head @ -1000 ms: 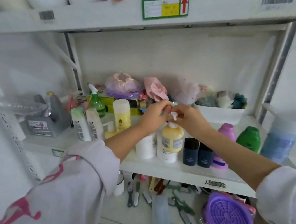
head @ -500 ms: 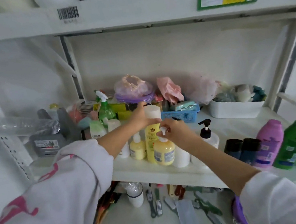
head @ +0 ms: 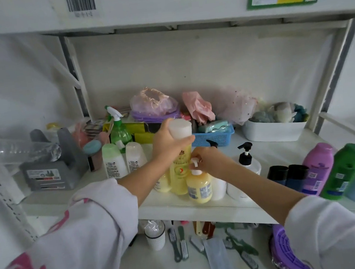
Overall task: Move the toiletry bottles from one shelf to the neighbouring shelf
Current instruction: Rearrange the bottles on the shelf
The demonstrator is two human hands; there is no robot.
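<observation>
A blue mesh basket (head: 214,137) is sitting just behind the fingers; a white tub (head: 273,131) is standing well to their right; brushes (head: 178,243) are lying below them.

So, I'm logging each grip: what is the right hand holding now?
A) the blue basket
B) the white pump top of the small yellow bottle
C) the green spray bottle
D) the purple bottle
B: the right hand pinches the white pump top of the small yellow bottle, while the left hand grips the tall yellow bottle.
</observation>
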